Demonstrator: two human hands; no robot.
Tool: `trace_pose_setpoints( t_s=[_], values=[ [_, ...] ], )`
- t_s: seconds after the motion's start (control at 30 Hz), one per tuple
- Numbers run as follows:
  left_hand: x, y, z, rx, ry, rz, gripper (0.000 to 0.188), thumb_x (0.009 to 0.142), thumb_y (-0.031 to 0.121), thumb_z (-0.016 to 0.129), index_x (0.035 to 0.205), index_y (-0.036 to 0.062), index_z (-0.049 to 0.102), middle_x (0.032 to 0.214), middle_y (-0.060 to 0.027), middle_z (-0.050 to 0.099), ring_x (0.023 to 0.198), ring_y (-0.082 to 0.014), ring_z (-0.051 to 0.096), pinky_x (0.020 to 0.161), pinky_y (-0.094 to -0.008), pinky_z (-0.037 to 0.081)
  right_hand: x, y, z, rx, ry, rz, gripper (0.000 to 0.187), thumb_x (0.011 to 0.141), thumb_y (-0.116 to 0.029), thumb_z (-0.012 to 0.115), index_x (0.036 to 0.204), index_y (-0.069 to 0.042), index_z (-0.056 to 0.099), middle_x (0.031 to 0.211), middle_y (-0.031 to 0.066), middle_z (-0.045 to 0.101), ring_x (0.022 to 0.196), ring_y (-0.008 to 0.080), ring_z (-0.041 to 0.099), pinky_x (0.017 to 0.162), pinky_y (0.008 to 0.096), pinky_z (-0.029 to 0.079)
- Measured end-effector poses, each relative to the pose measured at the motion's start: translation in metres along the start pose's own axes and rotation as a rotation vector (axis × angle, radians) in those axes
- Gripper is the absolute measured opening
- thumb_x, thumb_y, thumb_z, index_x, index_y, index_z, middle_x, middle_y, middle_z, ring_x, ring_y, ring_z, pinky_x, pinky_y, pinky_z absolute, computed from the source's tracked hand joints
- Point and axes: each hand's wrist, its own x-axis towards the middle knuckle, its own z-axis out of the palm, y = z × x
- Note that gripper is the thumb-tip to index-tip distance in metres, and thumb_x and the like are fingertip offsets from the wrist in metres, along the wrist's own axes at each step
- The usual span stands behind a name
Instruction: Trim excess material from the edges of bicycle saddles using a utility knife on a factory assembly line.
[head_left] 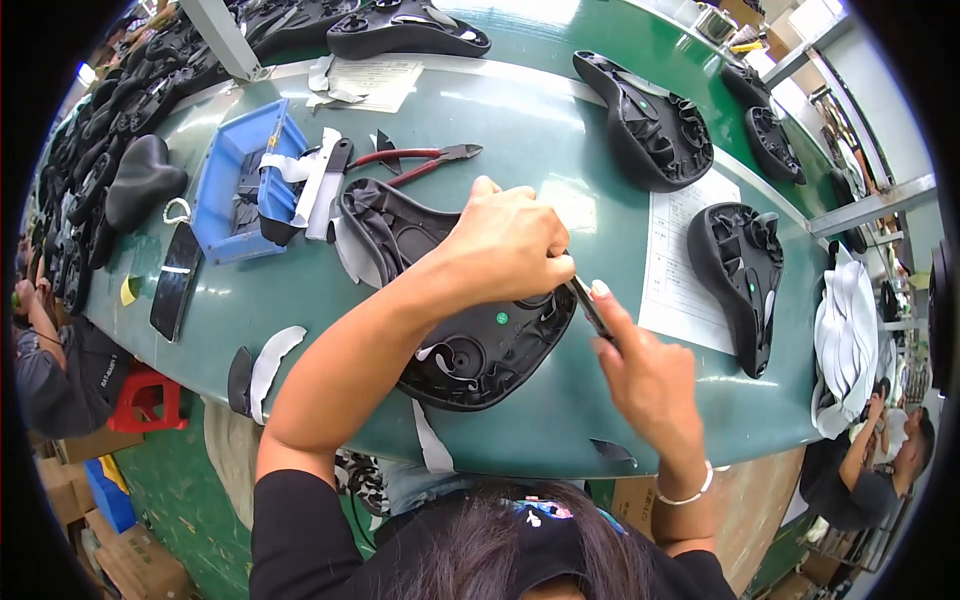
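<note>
A black bicycle saddle [485, 335] lies upside down on the green table in front of me, its hollow underside facing up and a small green sticker inside. My left hand [510, 240] reaches across it and is closed at its right edge; what its fingers pinch is hidden. My right hand [645, 375] is closed around a slim dark tool [590, 308], whose upper end meets the left fingertips; its exact kind does not show. A whitish strip of trimmed material [357, 252] lies against the saddle's left side.
Red-handled cutting pliers [420, 160] lie behind the saddle, left of which stands a blue bin [238, 190]. A phone [176, 282] rests farther left. More saddles [735, 285] sit on the right and far side. White scraps [272, 370] lie near the front edge.
</note>
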Motion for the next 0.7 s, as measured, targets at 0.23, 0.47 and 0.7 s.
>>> trace_pose_setpoints(
  t_s=[0.23,0.47,0.7],
  values=[
    [0.001,0.001,-0.023,-1.472,0.429,-0.563,0.015,0.08,0.015,0.064,0.077,0.0005,0.067,0.073,0.0009,0.058,0.065,-0.0063,0.047,0.059,-0.0206,0.036,-0.018,-0.031,0.002,0.004,-0.072,0.156,0.058,0.087,-0.016,0.06,0.141,-0.015,0.039,0.059,0.0139,0.055,0.048,0.0348,0.053,0.045,0.0437,0.038],
    [0.008,-0.001,-0.021,-2.183,0.784,0.153,0.026,0.087,0.019,0.061,0.065,0.0078,0.053,0.071,-0.0015,0.054,0.069,-0.0114,0.046,0.068,-0.0281,0.04,-0.015,-0.039,0.007,-0.013,-0.023,0.158,0.051,0.091,-0.019,0.055,0.139,-0.012,0.039,0.061,0.0165,0.058,0.052,0.0366,0.055,0.048,0.046,0.038],
    [-0.008,0.027,-0.033,-0.355,0.182,-0.194,0.019,0.077,0.019,0.067,0.081,0.0023,0.06,0.077,-0.0078,0.058,0.077,-0.019,0.052,0.072,-0.0325,0.044,0.003,-0.005,-0.018,-0.128,-0.05,0.057,0.044,0.087,-0.023,0.06,0.13,-0.021,0.053,0.063,0.0113,0.06,0.053,0.0322,0.056,0.05,0.0408,0.04]
  ],
)
